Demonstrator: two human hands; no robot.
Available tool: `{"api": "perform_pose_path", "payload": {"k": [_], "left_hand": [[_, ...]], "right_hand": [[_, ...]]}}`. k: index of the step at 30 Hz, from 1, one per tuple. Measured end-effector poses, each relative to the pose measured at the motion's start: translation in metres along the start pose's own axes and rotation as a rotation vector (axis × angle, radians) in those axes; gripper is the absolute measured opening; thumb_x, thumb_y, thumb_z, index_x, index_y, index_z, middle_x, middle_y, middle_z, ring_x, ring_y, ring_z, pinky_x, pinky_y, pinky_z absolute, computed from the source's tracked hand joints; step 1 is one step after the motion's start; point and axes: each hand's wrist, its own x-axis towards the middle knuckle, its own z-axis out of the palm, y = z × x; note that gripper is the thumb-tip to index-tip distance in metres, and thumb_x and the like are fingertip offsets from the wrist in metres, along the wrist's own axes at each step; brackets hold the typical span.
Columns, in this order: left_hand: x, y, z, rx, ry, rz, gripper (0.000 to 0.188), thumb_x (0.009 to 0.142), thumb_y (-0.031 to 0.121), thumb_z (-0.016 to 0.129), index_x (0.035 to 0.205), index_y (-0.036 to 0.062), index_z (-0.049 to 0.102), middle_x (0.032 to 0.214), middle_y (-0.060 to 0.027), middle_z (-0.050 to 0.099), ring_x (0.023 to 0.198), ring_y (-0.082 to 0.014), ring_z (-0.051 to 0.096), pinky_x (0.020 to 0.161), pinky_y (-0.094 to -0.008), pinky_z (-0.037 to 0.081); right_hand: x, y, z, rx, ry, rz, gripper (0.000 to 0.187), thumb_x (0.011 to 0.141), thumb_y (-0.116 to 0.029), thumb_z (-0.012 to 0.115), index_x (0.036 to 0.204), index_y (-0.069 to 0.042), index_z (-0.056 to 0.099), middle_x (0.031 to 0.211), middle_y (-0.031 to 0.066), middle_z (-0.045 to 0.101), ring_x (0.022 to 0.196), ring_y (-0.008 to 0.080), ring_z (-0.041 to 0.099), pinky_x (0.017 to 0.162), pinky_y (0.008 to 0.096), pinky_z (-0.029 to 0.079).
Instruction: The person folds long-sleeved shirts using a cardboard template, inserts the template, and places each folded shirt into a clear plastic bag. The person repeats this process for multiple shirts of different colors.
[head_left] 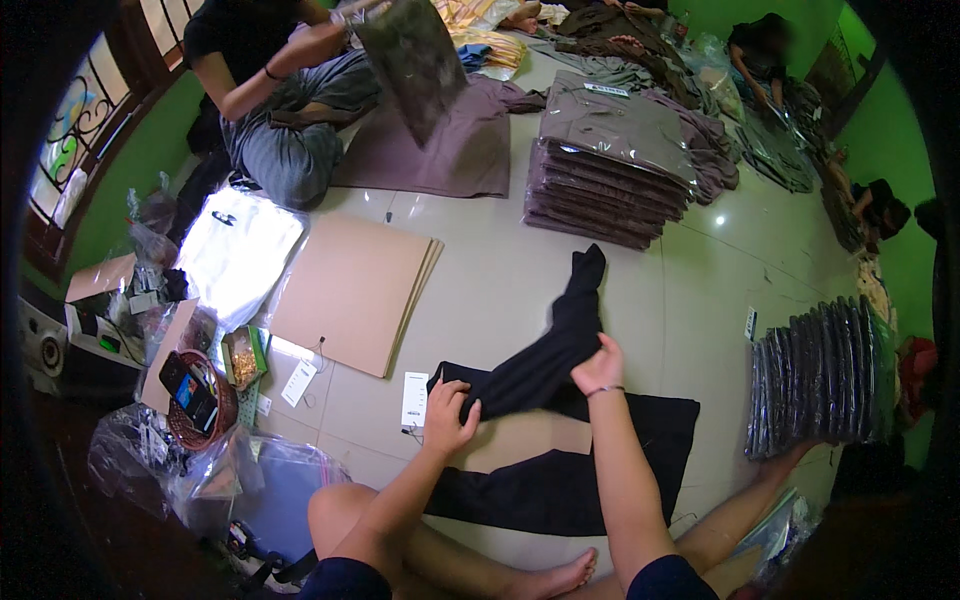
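Note:
A black garment (560,490) lies on the floor before me, partly over a tan cardboard sheet (530,440). One long narrow part of it, which looks like a sleeve (560,345), stretches up and away to the right. My left hand (453,415) is closed on the cloth at the garment's left edge, beside a white hang tag (414,400). My right hand (600,368) grips the sleeve partway along, its fingers partly hidden by the cloth. The sleeve's far end (588,262) hangs loose toward the stacked packs.
Cardboard sheets (345,290) lie left of centre, near white plastic bags (240,250). Bagged garments form a stack (605,190) ahead and a row (820,375) at right. A basket (215,420) with a phone (190,390) stands left. Another person (270,90) handles a bagged garment (410,65).

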Motion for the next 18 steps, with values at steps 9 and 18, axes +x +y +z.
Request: {"api": "perform_pose_path", "payload": {"k": [9, 18], "left_hand": [[0.006, 0.004, -0.006, -0.144, -0.035, -0.164, 0.032, 0.08, 0.023, 0.059, 0.06, -0.0012, 0.059, 0.091, -0.0109, 0.06, 0.096, -0.0245, 0.055, 0.101, -0.0477, 0.027], [-0.008, 0.066, 0.001, 0.588, -0.582, 0.018, 0.078, 0.07, 0.06, 0.056, 0.134, 0.0253, 0.032, 0.135, -0.0245, 0.029, 0.128, -0.0432, 0.02, 0.098, -0.0665, 0.003]], "right_hand": [[-0.277, 0.006, -0.138, -1.059, -0.083, 0.173, 0.038, 0.077, -0.019, 0.063, 0.11, -0.001, 0.056, 0.114, 0.0092, 0.056, 0.103, 0.0195, 0.054, 0.089, 0.033, 0.044], [-0.328, 0.029, -0.164, -1.774, -0.841, -0.493, 0.046, 0.073, -0.01, 0.065, 0.116, -0.004, 0.052, 0.112, 0.0138, 0.053, 0.105, 0.0275, 0.048, 0.09, 0.0399, 0.037]]}}
